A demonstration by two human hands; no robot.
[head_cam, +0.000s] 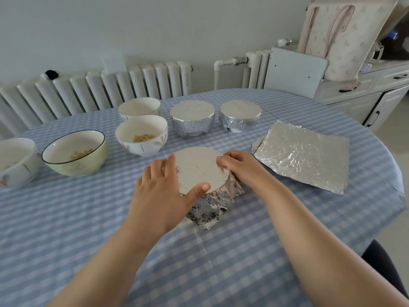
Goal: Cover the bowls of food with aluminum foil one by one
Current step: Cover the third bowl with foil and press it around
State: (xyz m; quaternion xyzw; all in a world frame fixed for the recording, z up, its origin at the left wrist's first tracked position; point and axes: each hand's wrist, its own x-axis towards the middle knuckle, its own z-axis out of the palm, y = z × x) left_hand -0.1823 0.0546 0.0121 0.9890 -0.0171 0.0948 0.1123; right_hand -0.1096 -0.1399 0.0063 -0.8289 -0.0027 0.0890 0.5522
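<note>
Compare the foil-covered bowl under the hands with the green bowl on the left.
The foil-covered bowl under the hands is sealed by a flat silver sheet with crumpled edges; the pale green black-rimmed bowl is open, showing yellowish food. The left hand and right hand press the first; nothing touches the green one. Both stand upright on the blue checked tablecloth.

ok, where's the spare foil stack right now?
Head view: the foil stack lies flat on the table's right side, just right of the right hand, in front of the two wrapped bowls.
</note>
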